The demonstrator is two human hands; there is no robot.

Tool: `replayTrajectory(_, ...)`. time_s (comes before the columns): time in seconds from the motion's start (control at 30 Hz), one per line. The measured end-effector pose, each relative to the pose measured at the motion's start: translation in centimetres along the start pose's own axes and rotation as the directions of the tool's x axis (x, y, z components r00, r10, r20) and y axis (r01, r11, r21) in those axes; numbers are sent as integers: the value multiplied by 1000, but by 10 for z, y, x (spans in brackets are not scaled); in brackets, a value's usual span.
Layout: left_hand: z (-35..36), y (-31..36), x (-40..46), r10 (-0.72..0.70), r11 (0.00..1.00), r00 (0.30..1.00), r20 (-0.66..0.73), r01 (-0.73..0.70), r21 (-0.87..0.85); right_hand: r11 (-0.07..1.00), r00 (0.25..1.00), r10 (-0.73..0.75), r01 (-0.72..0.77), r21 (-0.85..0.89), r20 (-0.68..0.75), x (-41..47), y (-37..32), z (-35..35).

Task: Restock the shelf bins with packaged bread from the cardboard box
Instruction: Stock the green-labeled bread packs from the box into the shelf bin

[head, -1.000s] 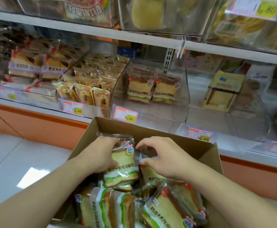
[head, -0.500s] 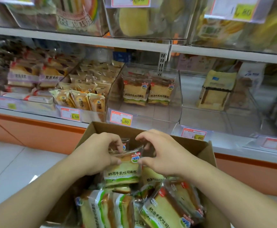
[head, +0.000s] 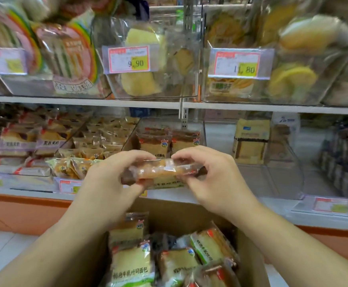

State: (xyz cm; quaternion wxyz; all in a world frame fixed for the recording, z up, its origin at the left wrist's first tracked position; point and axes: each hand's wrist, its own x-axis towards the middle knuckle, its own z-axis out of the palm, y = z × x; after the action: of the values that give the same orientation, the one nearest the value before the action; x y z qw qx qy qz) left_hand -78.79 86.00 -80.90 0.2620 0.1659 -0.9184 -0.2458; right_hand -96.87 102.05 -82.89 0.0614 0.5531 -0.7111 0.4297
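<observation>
Left hand and right hand grip one bread pack together; two price tags read 9.90 and 11.80 (others blurred).

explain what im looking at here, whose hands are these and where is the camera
There is no machine here, just a person's two bare hands. The single picture comes from a wide-angle camera worn on the person's head, looking forward and down, so the arms reach in from the bottom edge.

The left hand and the right hand together hold one packaged bread, raised edge-on in front of the shelves, each hand with its grip on one end.

Below them is an open cardboard box holding more bread packs of the same kind.

Straight behind the hands is a clear shelf bin holding a few matching packs at the back. Other bins to the left, to the right and on the shelf above hold different baked goods, with price tags on their fronts.
</observation>
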Motion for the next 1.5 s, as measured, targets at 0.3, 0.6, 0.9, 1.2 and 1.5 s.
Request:
replayTrajectory(0.3, 69, -31, 115, -2, 994, 999, -33, 6, 110, 955, 984, 177, -167, -247, 19, 61, 82, 3)
replayTrajectory(0.6, 113, -86, 177, 4, 987, 1000, 26, -8, 161, 876, 960, 276, -233, -423, 42, 102, 127, 30)
replayTrajectory(0.9, 134, -108, 194, 54, 951, 996, 68, -72, 300, 790, 956, 266, -142, -597, 125, 132, 140, 40)
replayTrajectory(1.2, 142, -107, 193, 38, 945, 993, 110, -72, 320, 792, 920, 338, -166, -587, 196, 141, 145, 35)
replayTrajectory(1.5, 149, -102, 195, 55, 974, 988, 146, -85, 211, 656, 884, 439, -195, -729, 158, 156, 149, 43)
